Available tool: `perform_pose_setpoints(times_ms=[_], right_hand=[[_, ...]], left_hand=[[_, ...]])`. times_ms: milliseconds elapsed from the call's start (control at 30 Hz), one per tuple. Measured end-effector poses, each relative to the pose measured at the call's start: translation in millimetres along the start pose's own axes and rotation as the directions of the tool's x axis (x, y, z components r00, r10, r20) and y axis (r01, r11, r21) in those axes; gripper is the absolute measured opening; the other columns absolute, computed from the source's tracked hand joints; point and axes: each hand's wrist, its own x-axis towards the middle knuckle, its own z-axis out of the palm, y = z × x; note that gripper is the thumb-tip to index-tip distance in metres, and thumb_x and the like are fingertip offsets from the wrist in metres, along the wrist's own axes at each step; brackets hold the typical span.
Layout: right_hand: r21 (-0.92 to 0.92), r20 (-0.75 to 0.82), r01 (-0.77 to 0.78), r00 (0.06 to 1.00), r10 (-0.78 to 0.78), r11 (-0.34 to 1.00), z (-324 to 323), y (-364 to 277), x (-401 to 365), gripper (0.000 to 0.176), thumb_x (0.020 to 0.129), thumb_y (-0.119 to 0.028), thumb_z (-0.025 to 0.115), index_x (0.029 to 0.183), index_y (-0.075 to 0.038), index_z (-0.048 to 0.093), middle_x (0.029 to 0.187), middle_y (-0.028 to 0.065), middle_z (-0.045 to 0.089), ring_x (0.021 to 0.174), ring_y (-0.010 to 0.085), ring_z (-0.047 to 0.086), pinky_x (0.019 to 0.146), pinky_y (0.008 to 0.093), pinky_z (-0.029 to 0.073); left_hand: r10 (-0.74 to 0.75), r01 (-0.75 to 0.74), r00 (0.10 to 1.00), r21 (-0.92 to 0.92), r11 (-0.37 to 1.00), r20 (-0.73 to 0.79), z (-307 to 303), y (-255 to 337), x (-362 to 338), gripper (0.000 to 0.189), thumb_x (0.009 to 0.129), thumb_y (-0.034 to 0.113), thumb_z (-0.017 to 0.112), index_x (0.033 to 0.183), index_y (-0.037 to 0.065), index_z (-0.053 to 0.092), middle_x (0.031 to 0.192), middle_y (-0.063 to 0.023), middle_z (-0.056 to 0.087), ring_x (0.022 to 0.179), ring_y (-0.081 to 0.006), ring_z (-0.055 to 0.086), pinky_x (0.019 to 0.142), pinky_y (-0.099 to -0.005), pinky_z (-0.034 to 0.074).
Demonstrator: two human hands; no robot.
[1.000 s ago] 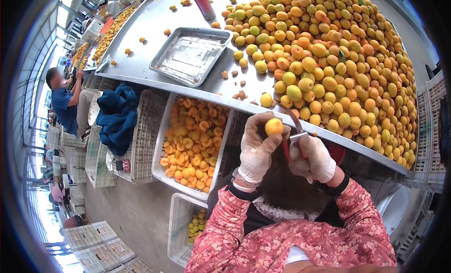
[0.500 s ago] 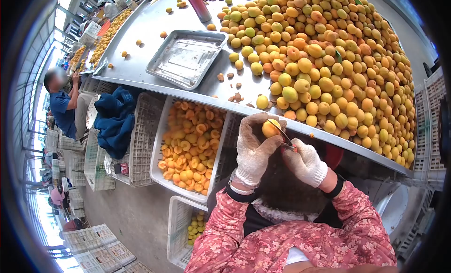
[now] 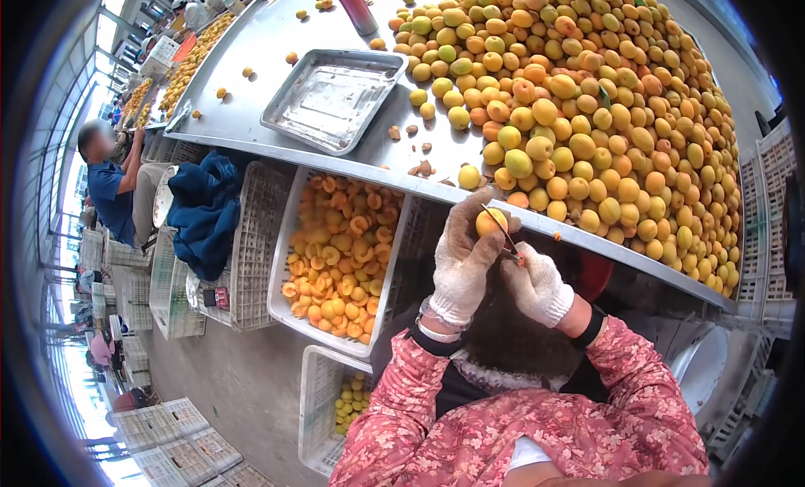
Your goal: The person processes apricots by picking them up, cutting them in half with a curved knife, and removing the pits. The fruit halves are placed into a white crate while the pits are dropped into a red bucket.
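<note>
Both of my hands wear white knitted gloves, the left one stained brown at the fingers. My left hand (image 3: 464, 256) is closed round a yellow apricot (image 3: 491, 222) just in front of the table's front edge. My right hand (image 3: 537, 284) grips a small knife (image 3: 508, 240) by its reddish handle. The dark blade lies against the apricot. Beyond my hands, a large heap of yellow and orange apricots (image 3: 604, 126) covers the right of the metal table (image 3: 226, 118). A few apricot pits (image 3: 423, 168) lie near the table edge.
A shallow metal tray (image 3: 335, 101) and a red can (image 3: 355, 9) rest on the table. Below the edge stands a white crate (image 3: 289, 235) of halved apricots, with another crate (image 3: 314, 411) holding greenish fruit nearer me. A seated person (image 3: 113, 185) is at the left.
My left hand has shifted slightly to the right with the apricot. The knife blade stands more upright against the fruit, and my right hand has turned a little.
</note>
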Motion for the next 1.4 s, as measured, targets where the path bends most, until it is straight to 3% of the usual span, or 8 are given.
perform_pose_setpoints(times_ms=[233,467,633,833,967,1133,1233,1400], right_hand=[[-0.166,-0.073,0.103,0.991,-0.116,0.981,6,9,4,0.019,0.094,-0.019,0.06,0.103,-0.003,0.054,0.074,0.0192,0.064,0.071,0.0421,0.064,0.06,0.0421,0.05],[-0.179,0.006,0.045,0.999,-0.045,0.983,-1,6,6,0.032,0.092,-0.024,0.062,0.113,0.0,0.053,0.074,0.0203,0.064,0.071,0.0416,0.065,0.059,0.0445,0.052],[-0.351,0.014,0.147,0.988,-0.152,0.925,-4,13,8,0.032,0.092,-0.025,0.063,0.11,0.0,0.054,0.071,0.0187,0.063,0.065,0.0401,0.064,0.056,0.043,0.052],[-0.129,0.035,0.057,0.998,-0.053,0.99,-5,1,8,0.017,0.094,-0.018,0.062,0.097,-0.004,0.052,0.065,0.0139,0.06,0.058,0.0359,0.062,0.052,0.0386,0.049],[-0.125,0.059,0.068,0.996,-0.061,0.99,-9,0,8,0.017,0.094,-0.017,0.062,0.094,-0.005,0.051,0.065,0.0132,0.06,0.059,0.0325,0.064,0.053,0.0373,0.048],[-0.193,0.007,0.166,0.986,-0.168,0.967,-7,2,10,0.017,0.094,-0.017,0.061,0.092,-0.004,0.049,0.064,0.0149,0.059,0.059,0.0334,0.063,0.053,0.0373,0.048],[-0.207,0.043,0.095,0.995,-0.088,0.974,-11,-4,8,0.016,0.094,-0.016,0.061,0.093,-0.004,0.05,0.065,0.0155,0.059,0.06,0.0344,0.063,0.053,0.0376,0.048],[-0.217,0.043,0.122,0.992,-0.115,0.969,-12,3,11,0.014,0.095,-0.015,0.059,0.093,-0.004,0.05,0.067,0.0158,0.06,0.06,0.035,0.063,0.054,0.0378,0.047]], left_hand=[[-0.212,0.193,0.976,-0.271,0.943,-0.042,5,-11,-6,0.054,0.1,0.043,0.054,0.135,0.002,0.045,0.11,-0.0115,0.065,0.104,-0.0232,0.064,0.096,-0.0366,0.049],[-0.101,0.087,0.979,-0.083,0.993,-0.18,10,-7,3,0.059,0.1,0.052,0.045,0.134,0.004,0.046,0.106,-0.0106,0.066,0.1,-0.0213,0.062,0.093,-0.0349,0.049],[-0.274,0.242,0.962,-0.484,0.841,0.004,3,-5,0,0.059,0.101,0.053,0.042,0.135,0.005,0.046,0.111,-0.0092,0.064,0.106,-0.0207,0.06,0.093,-0.0345,0.049],[-0.023,0.033,0.979,0.044,0.998,-0.204,15,-3,5,0.061,0.101,0.054,0.041,0.135,0.003,0.046,0.109,-0.011,0.063,0.104,-0.0218,0.061,0.093,-0.0359,0.049],[0.074,-0.066,0.983,0.052,0.996,-0.169,9,-3,2,0.062,0.101,0.053,0.041,0.134,0.002,0.046,0.111,-0.0123,0.063,0.107,-0.0216,0.06,0.094,-0.0364,0.048],[-0.259,0.237,0.966,-0.371,0.898,-0.01,4,-4,1,0.054,0.102,0.043,0.047,0.134,0.0,0.046,0.104,-0.0096,0.065,0.1,-0.0172,0.062,0.092,-0.0325,0.049],[-0.085,0.088,0.986,0.015,0.996,-0.141,8,-5,5,0.062,0.1,0.053,0.045,0.131,0.0,0.049,0.102,-0.0124,0.065,0.105,-0.0235,0.061,0.095,-0.0384,0.048],[-0.176,0.146,0.98,-0.268,0.952,-0.092,1,-5,5,0.063,0.098,0.056,0.047,0.127,0.0,0.052,0.11,-0.0142,0.064,0.111,-0.0241,0.059,0.098,-0.0406,0.046]])
